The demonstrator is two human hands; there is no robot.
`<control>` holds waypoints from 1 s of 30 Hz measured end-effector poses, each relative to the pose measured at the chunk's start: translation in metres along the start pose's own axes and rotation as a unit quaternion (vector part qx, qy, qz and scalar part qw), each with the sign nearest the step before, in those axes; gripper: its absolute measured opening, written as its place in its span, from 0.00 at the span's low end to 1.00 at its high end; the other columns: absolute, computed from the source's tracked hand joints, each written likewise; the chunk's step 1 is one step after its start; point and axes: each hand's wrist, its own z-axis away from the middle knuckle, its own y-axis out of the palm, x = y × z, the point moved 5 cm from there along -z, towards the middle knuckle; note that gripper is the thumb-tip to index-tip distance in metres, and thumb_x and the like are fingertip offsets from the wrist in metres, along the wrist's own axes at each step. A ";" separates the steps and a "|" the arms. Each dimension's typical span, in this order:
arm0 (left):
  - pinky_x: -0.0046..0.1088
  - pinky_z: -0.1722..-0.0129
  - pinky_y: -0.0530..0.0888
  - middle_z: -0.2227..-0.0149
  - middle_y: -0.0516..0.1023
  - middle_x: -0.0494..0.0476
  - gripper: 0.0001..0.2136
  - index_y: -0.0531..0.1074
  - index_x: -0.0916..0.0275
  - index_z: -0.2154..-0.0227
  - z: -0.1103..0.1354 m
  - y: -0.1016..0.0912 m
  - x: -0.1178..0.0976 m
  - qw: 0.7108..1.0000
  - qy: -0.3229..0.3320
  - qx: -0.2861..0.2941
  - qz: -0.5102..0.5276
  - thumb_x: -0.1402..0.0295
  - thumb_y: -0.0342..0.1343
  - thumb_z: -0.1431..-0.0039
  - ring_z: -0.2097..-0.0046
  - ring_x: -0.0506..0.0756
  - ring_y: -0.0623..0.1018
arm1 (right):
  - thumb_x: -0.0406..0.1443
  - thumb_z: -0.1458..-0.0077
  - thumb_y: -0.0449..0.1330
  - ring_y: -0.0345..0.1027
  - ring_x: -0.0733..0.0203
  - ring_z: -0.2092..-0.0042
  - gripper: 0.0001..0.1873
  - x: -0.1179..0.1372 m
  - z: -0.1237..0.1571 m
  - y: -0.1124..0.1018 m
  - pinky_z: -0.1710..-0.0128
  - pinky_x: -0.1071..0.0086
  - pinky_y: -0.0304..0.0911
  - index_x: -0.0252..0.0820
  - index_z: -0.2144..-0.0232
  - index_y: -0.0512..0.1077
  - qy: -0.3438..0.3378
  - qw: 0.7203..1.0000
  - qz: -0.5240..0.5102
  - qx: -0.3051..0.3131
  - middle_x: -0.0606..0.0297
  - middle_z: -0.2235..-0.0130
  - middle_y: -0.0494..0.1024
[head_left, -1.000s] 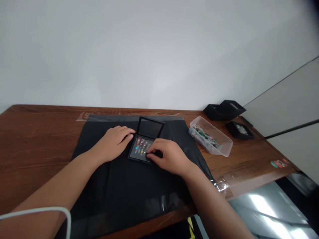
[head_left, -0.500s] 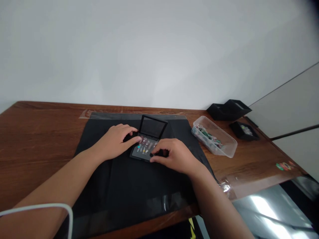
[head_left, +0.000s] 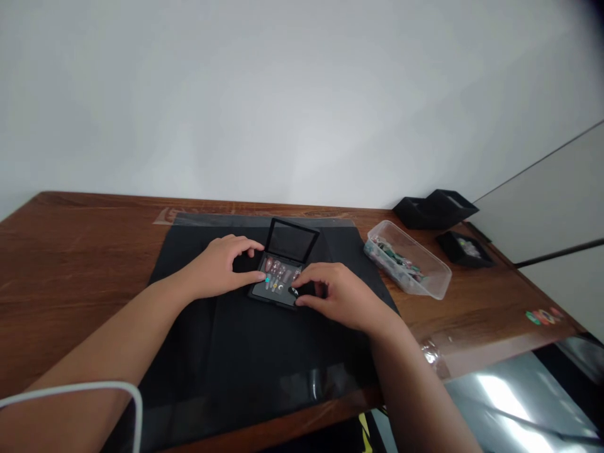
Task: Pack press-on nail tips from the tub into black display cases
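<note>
An open black case point(head_left: 267, 294) lies on the black mat, its lid point(head_left: 292, 241) tilted up at the back. Rows of press-on nails point(head_left: 278, 272) rest on its grey base, some reddish and glittery, others bearing a turquoise, yellow or white moon design. My left hand point(head_left: 221, 267) is at the case's left side, thumb at the edge and index finger near the hinge, the two held apart. Over the front right corner, my right hand point(head_left: 337, 292) pinches a black press-on nail point(head_left: 293, 292) with a white mark between thumb and index finger.
A clear plastic tub point(head_left: 410, 261) of small packets stands on the wooden table to the right. Behind it are black boxes point(head_left: 434, 209) and a small open black box point(head_left: 465, 248). Colourful rings point(head_left: 542, 316) lie farther right. A white cable point(head_left: 94, 385) crosses my left forearm.
My left thumb has drawn back from the nails to the case's left edge. In my right fingers the black nail now shows more clearly. The view has shifted slightly.
</note>
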 end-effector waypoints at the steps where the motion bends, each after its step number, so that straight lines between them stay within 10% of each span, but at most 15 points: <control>1: 0.44 0.50 0.70 0.56 0.77 0.58 0.27 0.75 0.56 0.47 0.000 0.000 0.000 1.000 -0.001 0.000 0.000 0.44 0.61 0.44 0.53 0.63 0.75 | 0.30 0.46 0.70 0.70 0.67 0.70 0.10 0.001 0.001 -0.001 0.67 0.71 0.64 0.43 0.60 0.81 -0.001 1.000 0.000 0.002 0.65 0.60 0.82; 30: 0.47 0.44 0.63 0.48 0.76 0.60 0.45 0.65 0.56 0.38 0.000 0.004 -0.005 0.999 -0.025 0.027 0.009 0.39 0.67 0.57 0.49 0.66 0.73 | 0.32 0.38 0.63 0.72 0.63 0.61 0.14 0.005 -0.002 0.007 0.61 0.70 0.62 0.49 0.52 0.80 -0.008 0.997 0.062 0.033 0.64 0.60 0.79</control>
